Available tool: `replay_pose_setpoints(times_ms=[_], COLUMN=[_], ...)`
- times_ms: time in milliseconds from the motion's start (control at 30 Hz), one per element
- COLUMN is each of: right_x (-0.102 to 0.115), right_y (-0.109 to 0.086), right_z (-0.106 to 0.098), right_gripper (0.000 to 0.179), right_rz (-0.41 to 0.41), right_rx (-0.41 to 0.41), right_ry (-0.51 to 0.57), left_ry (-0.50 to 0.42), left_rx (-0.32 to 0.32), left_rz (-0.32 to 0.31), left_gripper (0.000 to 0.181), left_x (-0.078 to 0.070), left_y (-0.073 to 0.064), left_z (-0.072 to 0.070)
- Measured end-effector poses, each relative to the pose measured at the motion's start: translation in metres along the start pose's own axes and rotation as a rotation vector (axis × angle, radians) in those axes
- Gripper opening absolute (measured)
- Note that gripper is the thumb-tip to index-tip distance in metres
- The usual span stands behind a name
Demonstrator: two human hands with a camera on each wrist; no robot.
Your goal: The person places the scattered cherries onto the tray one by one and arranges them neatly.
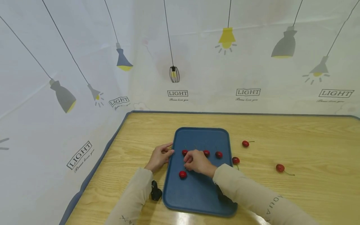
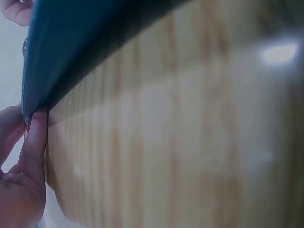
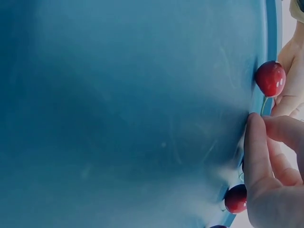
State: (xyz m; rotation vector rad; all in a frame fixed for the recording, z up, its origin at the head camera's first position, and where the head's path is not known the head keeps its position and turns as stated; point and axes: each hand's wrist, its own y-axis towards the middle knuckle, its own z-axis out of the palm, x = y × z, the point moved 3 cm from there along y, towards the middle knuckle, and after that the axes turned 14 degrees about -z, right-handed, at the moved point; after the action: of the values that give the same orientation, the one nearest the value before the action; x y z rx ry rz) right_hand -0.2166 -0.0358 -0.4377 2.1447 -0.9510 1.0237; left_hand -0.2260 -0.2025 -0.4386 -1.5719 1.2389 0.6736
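Observation:
A blue tray lies on the wooden table. At its left rim my left hand pinches the edge between thumb and fingers, as the left wrist view also shows. Over the tray, my right hand pinches the stem of a red cherry; the right wrist view shows this cherry at the end of its green stem, beside the fingertips. Farther up the tray a row holds a left cherry, a middle cherry and a right cherry. My right hand hides part of that row.
Right of the tray, loose cherries lie on the table: one cherry against the rim, another cherry farther back, a third cherry farther right. A black object is by my left sleeve. A lamp-printed white cloth stands behind.

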Motion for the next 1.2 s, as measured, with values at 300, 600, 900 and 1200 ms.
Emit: replay_pose_setpoints(times_ms=[300,600,900,1200], right_x=[-0.001,-0.003,-0.001,0.001], right_y=[0.0,0.0,0.0,-0.002], right_z=[0.0,0.0,0.0,-0.006], right_gripper=[0.007,0.006,0.006,0.005], right_rz=[-0.024,0.006,0.015,-0.017], right_rx=[0.002,-0.001,0.006,0.014], right_ry=[-0.022,-0.021,-0.02,-0.001], left_ry=[-0.023,-0.005,-0.01,0.0], left_rx=[-0.017,-0.029,-0.032,-0.029], left_rz=[-0.009,-0.009,-0.013,-0.007], left_gripper=[0.043,0.043,0.043,0.042], left_x=[0.018,0.017,0.017,0.017], left_y=[0.019,0.018,0.018,0.018], left_z=[0.001,0.0,0.001,0.0])
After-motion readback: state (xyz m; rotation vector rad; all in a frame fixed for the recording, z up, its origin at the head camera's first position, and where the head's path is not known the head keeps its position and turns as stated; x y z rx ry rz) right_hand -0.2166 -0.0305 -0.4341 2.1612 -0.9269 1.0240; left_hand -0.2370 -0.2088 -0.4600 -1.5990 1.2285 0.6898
